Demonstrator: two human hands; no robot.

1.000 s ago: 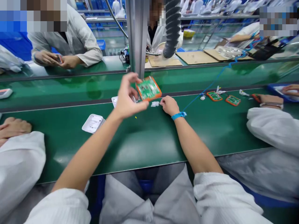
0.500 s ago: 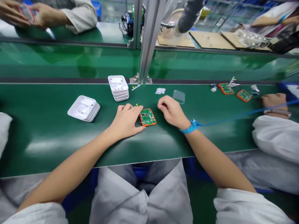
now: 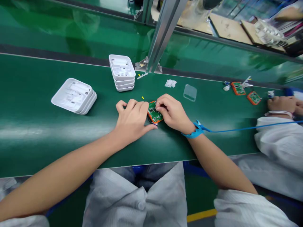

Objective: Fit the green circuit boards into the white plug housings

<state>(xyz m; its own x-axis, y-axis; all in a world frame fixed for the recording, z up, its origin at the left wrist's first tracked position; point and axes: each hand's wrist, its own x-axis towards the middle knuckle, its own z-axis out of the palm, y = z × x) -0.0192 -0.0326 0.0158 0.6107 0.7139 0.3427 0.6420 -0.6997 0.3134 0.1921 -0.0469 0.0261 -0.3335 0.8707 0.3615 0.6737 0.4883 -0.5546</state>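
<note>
A green circuit board point(image 3: 152, 117) with an orange rim lies flat on the green bench. My left hand point(image 3: 132, 121) steadies it from the left, fingers along its left edge and the thumb stretched below its near edge. Over the board's right part, my right hand point(image 3: 174, 113) is closed in a pinch, fingertips at the board's surface; whatever they hold is too small to see. A blue wrist strap point(image 3: 195, 130) with a cord circles my right wrist. A dark wire and a small shiny part show at the board's lower left edge, by my thumb.
Two stacks of white plastic housings, a near one point(image 3: 72, 94) and a far one point(image 3: 123, 67), stand left. A pile of small white pieces point(image 3: 170, 83) and a clear cover point(image 3: 190, 92) lie beyond my right hand. More boards point(image 3: 238, 88) lie near a co-worker's hands point(image 3: 281, 105) at right.
My right hand has moved left onto the circuit board, fingertips now at its surface. My left hand stays at the board's left side. The whole view has shifted and tilted.
</note>
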